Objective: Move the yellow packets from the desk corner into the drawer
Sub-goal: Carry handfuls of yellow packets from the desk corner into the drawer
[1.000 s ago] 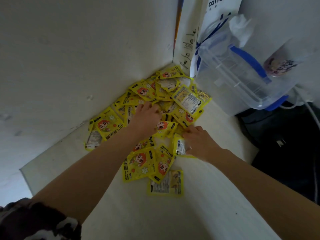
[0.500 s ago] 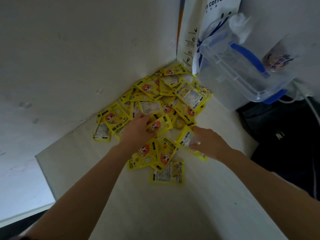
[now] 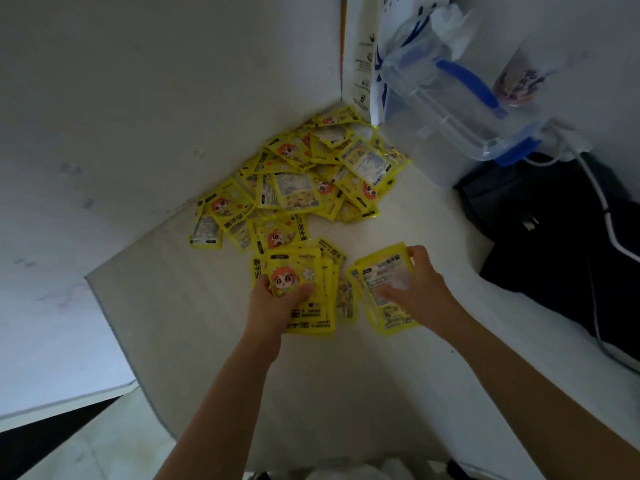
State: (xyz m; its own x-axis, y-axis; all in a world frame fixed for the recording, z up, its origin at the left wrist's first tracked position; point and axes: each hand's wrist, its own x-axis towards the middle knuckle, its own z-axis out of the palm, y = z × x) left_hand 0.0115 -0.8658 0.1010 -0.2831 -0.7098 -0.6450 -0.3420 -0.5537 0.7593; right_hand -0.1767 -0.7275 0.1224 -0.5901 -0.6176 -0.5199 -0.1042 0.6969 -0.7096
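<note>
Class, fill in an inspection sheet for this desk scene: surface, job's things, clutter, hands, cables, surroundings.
Surface: pale desk top, bare near the person.
Job's things: yellow packets heaped in the corner; no drawer in view.
Clutter: clear plastic box with blue handle; dark bag; white printed bag.
Hands: left hand grips a packet stack; right hand holds a few packets.
Cables: white cable lies over the dark bag.
Surroundings: white walls meet at the corner.

Glossy plastic packets (image 3: 304,188) on matt desk (image 3: 207,323)
</note>
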